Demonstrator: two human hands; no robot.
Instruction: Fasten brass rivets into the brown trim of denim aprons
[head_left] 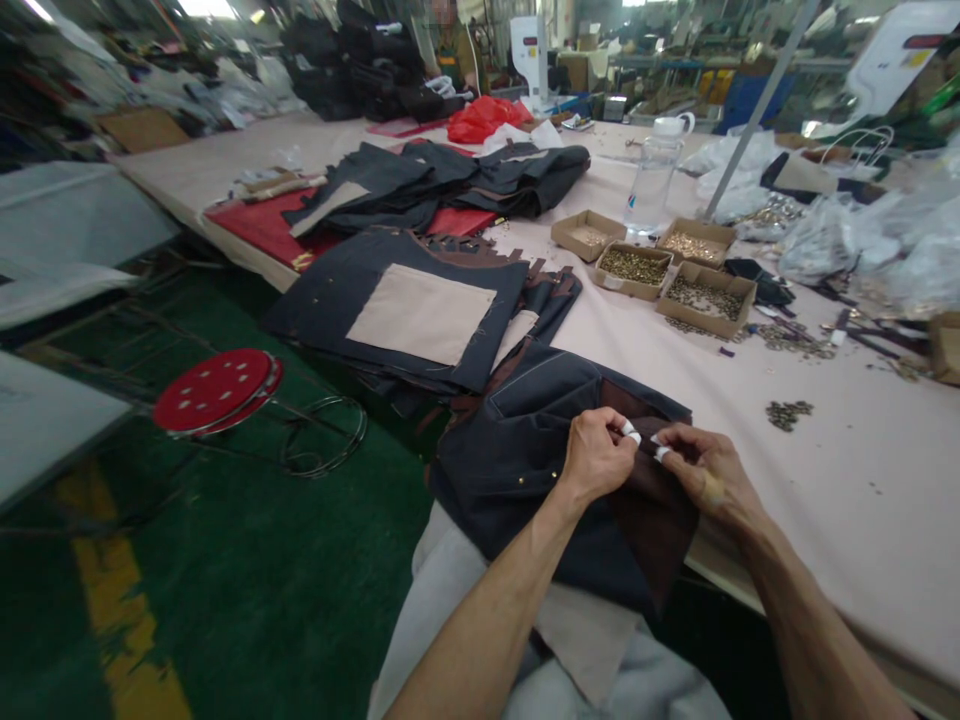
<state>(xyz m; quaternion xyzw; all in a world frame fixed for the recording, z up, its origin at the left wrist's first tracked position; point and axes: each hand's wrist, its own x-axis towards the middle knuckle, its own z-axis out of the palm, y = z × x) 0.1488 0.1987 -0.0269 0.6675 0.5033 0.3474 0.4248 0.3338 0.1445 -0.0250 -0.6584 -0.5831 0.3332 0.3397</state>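
A dark navy fabric piece (525, 420) with brown panels lies over the table's front edge and my lap. My left hand (600, 452) pinches the cloth at the brown panel, white tape on its fingertips. Just to its right, my right hand (703, 468) has its taped thumb and forefinger pressed together at the same panel; anything small between them is hidden. Two brass-coloured studs show on the fabric left of my left hand. A small pile of metal rings (789, 414) sits on the table to the right.
Stacked dark panels with a beige patch (421, 312) lie left of the hands. Beyond are boxes of metal fittings (706, 298), a clear jug (654, 180) and plastic bags (832, 235). A red stool (217, 390) stands at left. A person (456, 50) is in the background.
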